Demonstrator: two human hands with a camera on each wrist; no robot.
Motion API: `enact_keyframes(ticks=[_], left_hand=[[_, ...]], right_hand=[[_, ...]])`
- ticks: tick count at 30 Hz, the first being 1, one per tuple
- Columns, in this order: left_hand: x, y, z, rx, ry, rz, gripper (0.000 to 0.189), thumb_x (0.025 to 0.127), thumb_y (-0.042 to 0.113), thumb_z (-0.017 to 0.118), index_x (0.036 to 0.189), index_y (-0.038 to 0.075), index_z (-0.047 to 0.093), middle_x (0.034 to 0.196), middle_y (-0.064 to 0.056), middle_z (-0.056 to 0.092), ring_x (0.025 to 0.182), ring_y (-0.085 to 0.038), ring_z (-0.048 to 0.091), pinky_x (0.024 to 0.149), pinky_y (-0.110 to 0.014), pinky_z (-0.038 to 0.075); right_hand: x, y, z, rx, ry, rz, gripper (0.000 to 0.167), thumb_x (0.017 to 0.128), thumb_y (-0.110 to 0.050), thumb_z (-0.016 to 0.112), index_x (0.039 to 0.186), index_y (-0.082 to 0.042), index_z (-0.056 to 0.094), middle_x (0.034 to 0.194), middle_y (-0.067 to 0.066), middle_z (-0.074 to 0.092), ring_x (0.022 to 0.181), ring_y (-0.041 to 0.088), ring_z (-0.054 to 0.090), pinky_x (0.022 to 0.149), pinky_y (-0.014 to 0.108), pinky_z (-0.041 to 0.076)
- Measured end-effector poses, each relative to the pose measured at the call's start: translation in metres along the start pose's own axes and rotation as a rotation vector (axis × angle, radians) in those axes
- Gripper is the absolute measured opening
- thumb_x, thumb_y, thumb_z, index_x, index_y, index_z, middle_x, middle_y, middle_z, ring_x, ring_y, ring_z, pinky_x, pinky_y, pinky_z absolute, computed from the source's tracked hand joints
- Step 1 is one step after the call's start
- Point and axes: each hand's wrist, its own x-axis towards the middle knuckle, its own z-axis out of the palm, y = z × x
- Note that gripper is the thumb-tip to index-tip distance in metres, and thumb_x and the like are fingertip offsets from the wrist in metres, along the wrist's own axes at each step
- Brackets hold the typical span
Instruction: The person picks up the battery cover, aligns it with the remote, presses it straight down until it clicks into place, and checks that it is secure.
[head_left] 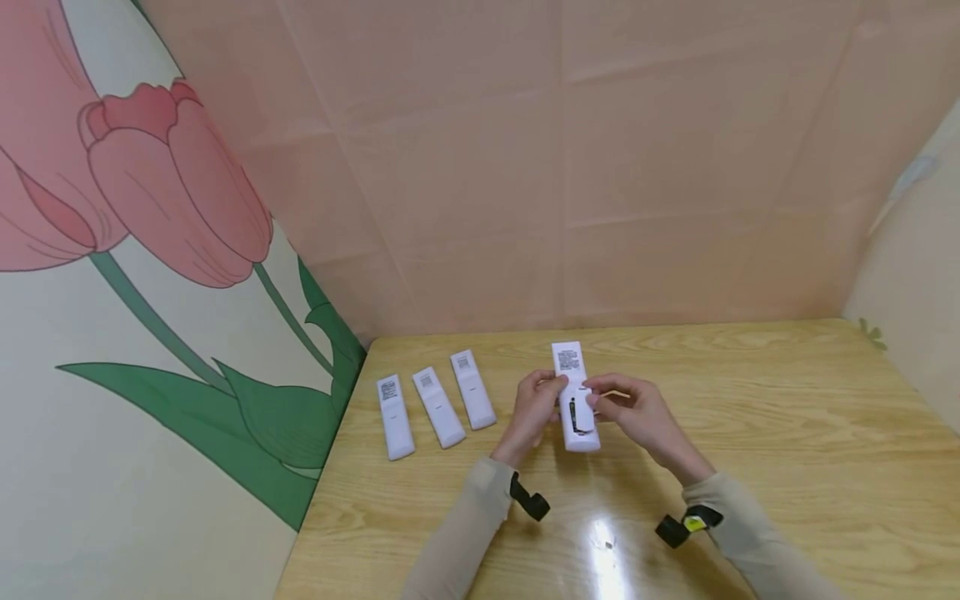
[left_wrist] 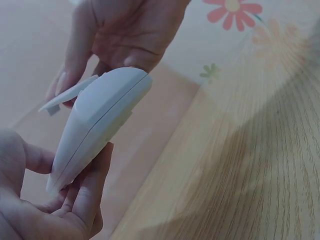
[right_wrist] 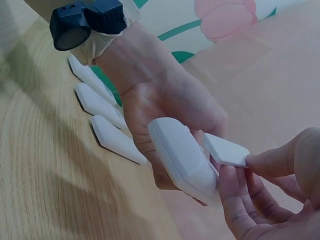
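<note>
My left hand [head_left: 534, 408] grips a white remote control [head_left: 567, 357] by its sides, back facing up, held above the table. Between the thumb and fingers of my right hand [head_left: 647, 415] is the white battery cover [right_wrist: 226, 151], pinched at one edge. It stands tilted off the remote's back, as the left wrist view also shows. Beside and below the cover, part of the dark battery compartment [head_left: 573, 417] shows; the rest is hidden under it.
Three more white remotes lie back up in a slanted row on the left: a left one [head_left: 396, 418], a middle one [head_left: 439, 408] and a right one [head_left: 473, 390]. They rest on a wood-grain table [head_left: 787, 433]. A pink sheet [head_left: 480, 167] hangs behind it.
</note>
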Motion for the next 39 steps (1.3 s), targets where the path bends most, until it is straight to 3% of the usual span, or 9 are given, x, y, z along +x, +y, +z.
enact_keyframes(ticks=[7, 12, 20, 27, 33, 39], left_hand=[[0.0004, -0.0014, 0.0019, -0.013, -0.003, 0.008, 0.026, 0.099, 0.022, 0.071, 0.116, 0.003, 0.069, 0.097, -0.01, 0.075, 0.082, -0.015, 0.071, 0.06, -0.025, 0.059], [0.0019, -0.0011, 0.0005, 0.006, -0.011, 0.005, 0.027, 0.1, 0.025, 0.071, 0.118, 0.004, 0.069, 0.1, -0.01, 0.076, 0.085, -0.017, 0.072, 0.064, -0.027, 0.061], [0.0026, 0.0015, -0.0001, 0.031, -0.004, -0.006, 0.027, 0.101, 0.027, 0.07, 0.119, 0.006, 0.07, 0.102, -0.009, 0.076, 0.088, -0.017, 0.072, 0.066, -0.029, 0.061], [0.0026, 0.0009, -0.0003, 0.023, -0.015, -0.01, 0.028, 0.101, 0.027, 0.069, 0.119, 0.006, 0.069, 0.104, -0.01, 0.076, 0.09, -0.019, 0.073, 0.068, -0.03, 0.063], [0.0014, 0.0023, 0.0003, 0.021, -0.012, -0.002, 0.028, 0.101, 0.027, 0.07, 0.119, 0.006, 0.069, 0.104, -0.01, 0.076, 0.091, -0.019, 0.073, 0.073, -0.036, 0.065], [0.0006, 0.0039, 0.0009, 0.032, 0.003, 0.0, 0.027, 0.101, 0.027, 0.069, 0.119, 0.006, 0.069, 0.103, -0.009, 0.075, 0.089, -0.019, 0.072, 0.07, -0.033, 0.063]], right_hand=[[0.0004, 0.0002, 0.0026, -0.019, 0.007, -0.001, 0.028, 0.104, -0.009, 0.07, 0.129, 0.004, 0.07, 0.122, 0.027, 0.068, 0.104, 0.023, 0.076, 0.087, 0.041, 0.066], [0.0006, -0.0013, 0.0043, -0.031, 0.015, -0.005, 0.028, 0.104, -0.01, 0.07, 0.128, 0.004, 0.071, 0.121, 0.026, 0.07, 0.102, 0.02, 0.076, 0.088, 0.044, 0.066], [0.0012, -0.002, 0.0056, -0.074, 0.018, -0.014, 0.026, 0.104, -0.011, 0.07, 0.126, 0.002, 0.073, 0.124, 0.025, 0.072, 0.096, 0.014, 0.073, 0.081, 0.028, 0.064], [-0.0001, -0.0043, 0.0055, -0.094, 0.014, -0.02, 0.026, 0.103, -0.011, 0.071, 0.126, 0.001, 0.073, 0.121, 0.024, 0.073, 0.095, 0.018, 0.071, 0.081, 0.035, 0.066], [-0.0005, -0.0055, 0.0072, -0.101, 0.03, -0.01, 0.026, 0.103, -0.009, 0.07, 0.127, 0.001, 0.073, 0.118, 0.023, 0.071, 0.092, 0.019, 0.069, 0.076, 0.035, 0.065], [0.0005, -0.0034, 0.0102, -0.099, 0.033, 0.008, 0.027, 0.103, -0.009, 0.07, 0.127, 0.002, 0.072, 0.115, 0.022, 0.07, 0.09, 0.019, 0.068, 0.072, 0.03, 0.062]])
